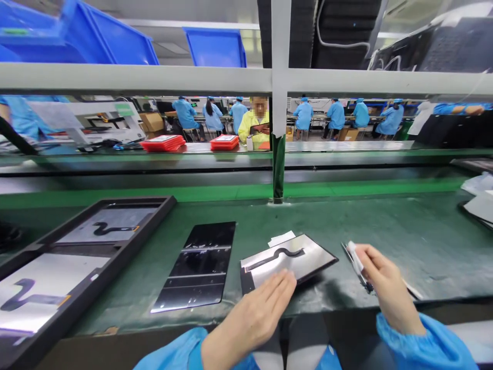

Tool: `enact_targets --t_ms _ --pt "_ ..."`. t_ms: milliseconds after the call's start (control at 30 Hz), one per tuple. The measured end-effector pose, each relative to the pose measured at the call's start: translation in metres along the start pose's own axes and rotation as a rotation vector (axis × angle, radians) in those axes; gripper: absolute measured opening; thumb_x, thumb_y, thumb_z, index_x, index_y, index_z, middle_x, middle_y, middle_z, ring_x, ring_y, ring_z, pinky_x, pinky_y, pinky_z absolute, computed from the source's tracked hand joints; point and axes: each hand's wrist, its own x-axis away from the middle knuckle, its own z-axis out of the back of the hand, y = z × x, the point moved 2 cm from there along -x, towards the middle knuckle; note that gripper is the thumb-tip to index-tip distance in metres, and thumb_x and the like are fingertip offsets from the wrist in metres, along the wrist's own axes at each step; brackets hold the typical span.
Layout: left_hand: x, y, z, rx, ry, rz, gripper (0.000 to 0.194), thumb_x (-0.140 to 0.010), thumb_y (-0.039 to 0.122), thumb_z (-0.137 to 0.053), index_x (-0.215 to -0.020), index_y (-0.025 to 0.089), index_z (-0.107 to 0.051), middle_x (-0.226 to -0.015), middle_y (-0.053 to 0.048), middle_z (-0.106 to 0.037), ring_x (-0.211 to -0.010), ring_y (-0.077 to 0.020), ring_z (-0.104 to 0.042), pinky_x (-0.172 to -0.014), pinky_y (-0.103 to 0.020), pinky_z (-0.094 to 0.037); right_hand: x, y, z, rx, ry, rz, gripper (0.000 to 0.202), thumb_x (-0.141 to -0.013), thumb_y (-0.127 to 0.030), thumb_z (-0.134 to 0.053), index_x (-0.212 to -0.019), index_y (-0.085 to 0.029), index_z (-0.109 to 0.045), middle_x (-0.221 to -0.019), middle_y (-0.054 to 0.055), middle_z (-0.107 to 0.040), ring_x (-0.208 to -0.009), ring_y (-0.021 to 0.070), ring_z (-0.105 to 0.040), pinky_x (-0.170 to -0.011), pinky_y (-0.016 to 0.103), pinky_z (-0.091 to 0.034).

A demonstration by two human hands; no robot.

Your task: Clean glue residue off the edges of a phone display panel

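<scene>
My left hand (265,303) grips a display panel (277,259) at its near edge, fingers pressed together over the silver back; the thumb is hidden. The panel is tilted, its right side lifted off the bench, and a dark ribbon cable curves across its back. My right hand (385,282) pinches a small folded white wipe (355,257). Beside and partly under that hand lie thin dark metallic items (360,275), too covered to name. Left of the panel, a glossy black screen (198,264) lies flat. A white scrap (282,239) shows behind the panel.
A black tray (131,246) at the left holds panels with ribbon cables. A post (278,169) rises at the bench's back. White sheets (481,205) lie far right. Beyond are red stacks (164,143), a person in yellow (248,123) and several seated people in blue.
</scene>
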Motion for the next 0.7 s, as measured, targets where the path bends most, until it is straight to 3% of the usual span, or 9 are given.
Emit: enact_targets --t_ms 167,267,400,500,600,700 --pt "0.022 0.024 -0.031 -0.046 0.028 -0.018 0.047 -0.094 -0.004 -0.030 -0.133 0.002 -0.056 -0.135 -0.013 -0.064 -0.133 -0.0231 -0.053 -0.110 -0.034 -0.047 0.054 0.048 -0.011 0.214 -0.193 0.034 0.042 -0.090 -0.060 -0.054 -0.078 -0.022 -0.067 -0.070 0.002 -0.068 -0.064 0.0197 -0.064 -0.057 0.026 -0.051" --pt "0.028 0.044 -0.054 -0.013 0.113 -0.012 0.046 -0.093 -0.003 -0.030 -0.126 0.003 -0.062 -0.130 -0.014 -0.067 -0.128 -0.0237 -0.059 -0.108 -0.033 -0.049 0.072 0.061 -0.016 0.487 -0.151 0.130 0.034 -0.098 -0.050 -0.048 -0.085 -0.024 -0.067 -0.076 0.002 -0.072 -0.066 0.0188 -0.067 -0.060 0.024 -0.050" --pt "0.019 0.068 -0.084 0.002 0.156 0.063 0.041 -0.094 -0.001 -0.033 -0.124 0.000 -0.062 -0.129 -0.019 -0.066 -0.123 -0.0284 -0.063 -0.105 -0.034 -0.051 0.077 0.052 -0.021 0.822 -0.005 0.326 0.037 -0.105 -0.034 -0.035 -0.088 -0.022 -0.065 -0.075 0.003 -0.068 -0.066 0.0175 -0.068 -0.062 0.024 -0.047" --pt "0.009 0.073 -0.090 0.073 0.200 0.136 0.037 -0.097 0.004 -0.037 -0.124 0.002 -0.062 -0.124 -0.020 -0.069 -0.118 -0.0281 -0.066 -0.099 -0.033 -0.055 0.076 0.045 -0.022 0.995 0.049 0.371 0.041 -0.106 -0.029 -0.029 -0.089 -0.020 -0.065 -0.072 0.003 -0.062 -0.058 0.0159 -0.064 -0.055 0.024 -0.042" --pt "0.002 0.062 -0.078 0.321 0.198 0.218 0.033 -0.101 0.017 -0.046 -0.130 0.010 -0.058 -0.123 -0.014 -0.071 -0.113 -0.0250 -0.069 -0.096 -0.031 -0.057 0.083 0.041 -0.024 0.833 0.012 0.284 0.037 -0.106 -0.031 -0.033 -0.087 -0.022 -0.063 -0.076 0.002 -0.059 -0.057 0.0138 -0.061 -0.055 0.022 -0.043" --pt "-0.003 0.045 -0.063 0.723 0.130 0.388 0.043 -0.100 0.037 -0.055 -0.138 0.017 -0.051 -0.123 -0.010 -0.071 -0.106 -0.0213 -0.072 -0.091 -0.024 -0.058 0.101 0.040 -0.034 0.387 -0.047 0.110 0.032 -0.102 -0.040 -0.044 -0.079 -0.023 -0.060 -0.076 0.002 -0.055 -0.066 0.0162 -0.061 -0.062 0.024 -0.048"
